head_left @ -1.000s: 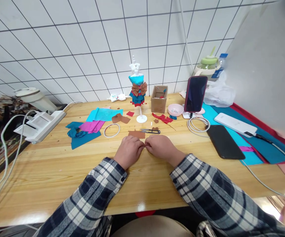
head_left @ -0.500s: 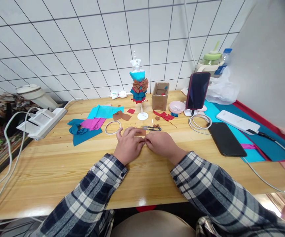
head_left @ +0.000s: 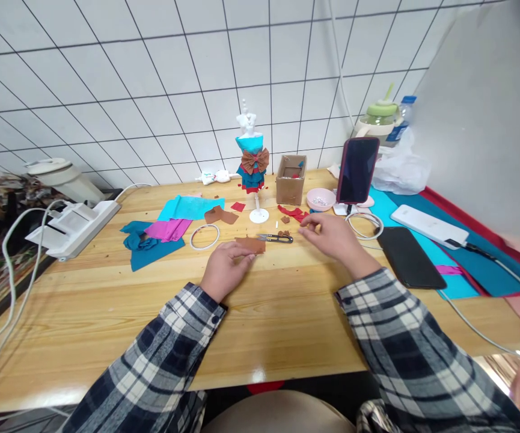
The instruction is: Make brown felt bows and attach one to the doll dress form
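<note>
My left hand (head_left: 227, 268) rests low over the table with its thumb and fingers pinched together. Whatever lies between its fingertips is too small to make out. Just beyond those fingers is a brown paper piece (head_left: 252, 244), and black thread snips (head_left: 276, 239) overlap its right end. My right hand (head_left: 334, 239) hovers further right, its fingers loosely bent and apart, with nothing visible in them. Nearest to it are red paper scraps (head_left: 292, 212) and brown scraps (head_left: 284, 233). Behind stands a small white dress form (head_left: 247, 125) in a turquoise, blue and red dress with a brown bow (head_left: 255, 161).
A cardboard box (head_left: 290, 189) and a pink bowl (head_left: 321, 200) stand at the back. On the right are an upright phone (head_left: 357, 171), a dark phone (head_left: 410, 257) and a power bank (head_left: 430, 224). A tape ring (head_left: 204, 237) and coloured paper (head_left: 192, 208) lie left, near a power strip (head_left: 79, 227).
My hands were together over the table; now the right hand has moved away to the right and its fingers have parted. My left hand has shifted slightly left, uncovering the brown paper piece.
</note>
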Action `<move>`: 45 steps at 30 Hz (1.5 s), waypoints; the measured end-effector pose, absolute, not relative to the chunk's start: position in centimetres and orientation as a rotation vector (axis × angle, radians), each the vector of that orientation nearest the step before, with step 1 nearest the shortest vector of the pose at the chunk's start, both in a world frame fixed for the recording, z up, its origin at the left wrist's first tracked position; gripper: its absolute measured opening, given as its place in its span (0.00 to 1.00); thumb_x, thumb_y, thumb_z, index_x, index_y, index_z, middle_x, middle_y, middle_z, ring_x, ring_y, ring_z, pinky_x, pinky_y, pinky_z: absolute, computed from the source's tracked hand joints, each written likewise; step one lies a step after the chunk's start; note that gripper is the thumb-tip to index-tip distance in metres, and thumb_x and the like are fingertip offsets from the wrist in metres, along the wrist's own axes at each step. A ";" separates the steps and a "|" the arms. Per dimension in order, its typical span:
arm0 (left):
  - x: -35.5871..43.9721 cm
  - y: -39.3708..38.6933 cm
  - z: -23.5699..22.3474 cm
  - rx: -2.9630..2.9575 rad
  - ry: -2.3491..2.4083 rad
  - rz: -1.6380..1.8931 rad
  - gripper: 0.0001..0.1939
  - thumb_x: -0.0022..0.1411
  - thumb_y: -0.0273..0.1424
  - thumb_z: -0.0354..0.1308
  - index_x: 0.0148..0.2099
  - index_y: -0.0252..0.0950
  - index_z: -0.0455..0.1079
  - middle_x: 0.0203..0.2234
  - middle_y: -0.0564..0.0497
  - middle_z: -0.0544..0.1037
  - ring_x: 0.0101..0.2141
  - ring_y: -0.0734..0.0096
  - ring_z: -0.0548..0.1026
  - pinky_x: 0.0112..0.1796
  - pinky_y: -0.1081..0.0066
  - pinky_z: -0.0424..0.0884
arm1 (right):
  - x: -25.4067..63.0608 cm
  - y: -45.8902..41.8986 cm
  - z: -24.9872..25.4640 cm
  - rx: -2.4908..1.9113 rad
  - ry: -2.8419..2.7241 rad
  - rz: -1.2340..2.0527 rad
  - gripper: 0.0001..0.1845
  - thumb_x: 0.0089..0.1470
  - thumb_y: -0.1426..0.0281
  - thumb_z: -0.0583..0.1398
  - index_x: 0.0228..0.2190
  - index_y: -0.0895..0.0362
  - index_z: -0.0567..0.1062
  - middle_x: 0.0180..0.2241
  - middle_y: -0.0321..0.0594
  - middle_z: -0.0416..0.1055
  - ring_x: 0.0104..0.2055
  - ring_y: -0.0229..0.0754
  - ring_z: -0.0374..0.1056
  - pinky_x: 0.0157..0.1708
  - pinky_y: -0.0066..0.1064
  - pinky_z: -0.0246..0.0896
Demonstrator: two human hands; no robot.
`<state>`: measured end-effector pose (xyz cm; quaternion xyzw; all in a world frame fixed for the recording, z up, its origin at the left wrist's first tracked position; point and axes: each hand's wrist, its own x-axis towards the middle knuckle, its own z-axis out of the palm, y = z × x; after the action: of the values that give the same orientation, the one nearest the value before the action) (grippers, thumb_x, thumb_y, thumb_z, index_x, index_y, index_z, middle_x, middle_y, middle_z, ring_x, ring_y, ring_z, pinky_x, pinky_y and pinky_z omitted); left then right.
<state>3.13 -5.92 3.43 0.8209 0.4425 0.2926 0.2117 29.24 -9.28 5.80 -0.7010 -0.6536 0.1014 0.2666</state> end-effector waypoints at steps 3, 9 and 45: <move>3.1 -5.7 3.3 1.984 1.287 0.800 0.13 0.58 0.38 0.57 0.37 0.36 0.79 0.31 0.48 0.82 0.34 0.64 0.78 0.38 0.67 0.71 | 32.0 -9.1 5.4 -1.974 -1.803 0.308 0.10 0.50 0.62 0.60 0.31 0.53 0.79 0.32 0.37 0.76 0.32 0.40 0.68 0.29 0.29 0.54; 3.4 -6.0 3.7 1.934 1.322 0.723 0.13 0.56 0.38 0.58 0.35 0.36 0.79 0.29 0.49 0.82 0.32 0.65 0.78 0.35 0.70 0.71 | 30.9 -9.0 3.9 -1.924 -2.075 0.343 0.10 0.49 0.67 0.60 0.35 0.52 0.79 0.38 0.38 0.76 0.40 0.42 0.69 0.37 0.29 0.57; 4.8 -6.8 3.7 1.633 1.228 0.881 0.14 0.54 0.39 0.60 0.35 0.32 0.77 0.31 0.46 0.82 0.32 0.65 0.78 0.35 0.69 0.72 | 19.3 -11.1 3.4 -1.219 -0.843 1.462 0.20 0.39 0.56 0.68 0.27 0.58 0.72 0.17 0.27 0.62 0.17 0.29 0.55 0.14 0.20 0.48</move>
<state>4.77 -6.79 3.69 0.6582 0.4949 0.3550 0.4425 19.33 -11.07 3.44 -0.5051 -0.3495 0.6060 0.5054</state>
